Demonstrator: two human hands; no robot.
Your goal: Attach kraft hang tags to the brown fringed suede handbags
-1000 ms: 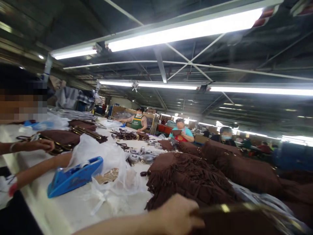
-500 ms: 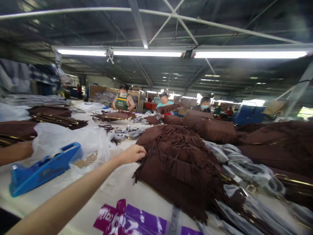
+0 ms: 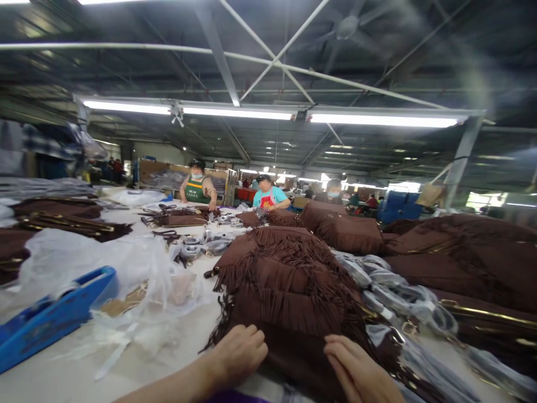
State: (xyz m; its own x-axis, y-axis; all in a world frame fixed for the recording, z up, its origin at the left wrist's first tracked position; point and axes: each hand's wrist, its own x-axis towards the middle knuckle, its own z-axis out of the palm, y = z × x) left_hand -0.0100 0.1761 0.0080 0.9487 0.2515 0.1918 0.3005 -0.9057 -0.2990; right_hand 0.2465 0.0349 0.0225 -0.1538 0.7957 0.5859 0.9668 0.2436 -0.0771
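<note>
Here both hands (image 3: 239, 354) (image 3: 356, 369) rest curled on the fringed bags (image 3: 289, 285).

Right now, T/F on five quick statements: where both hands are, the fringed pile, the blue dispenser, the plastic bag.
1. Both hands rest on the brown fringed pile. True: left hand and right hand lie on its near edge.
2. The blue tape dispenser lies right of the pile. False: it lies to the left, at the table's near edge.
3. The right hand holds scissors. False: it lies flat on the fabric, holding nothing that shows.
4. A clear plastic bag sits between the dispenser and the pile. True.
5. The pile is bright red. False: it is dark brown.
</note>
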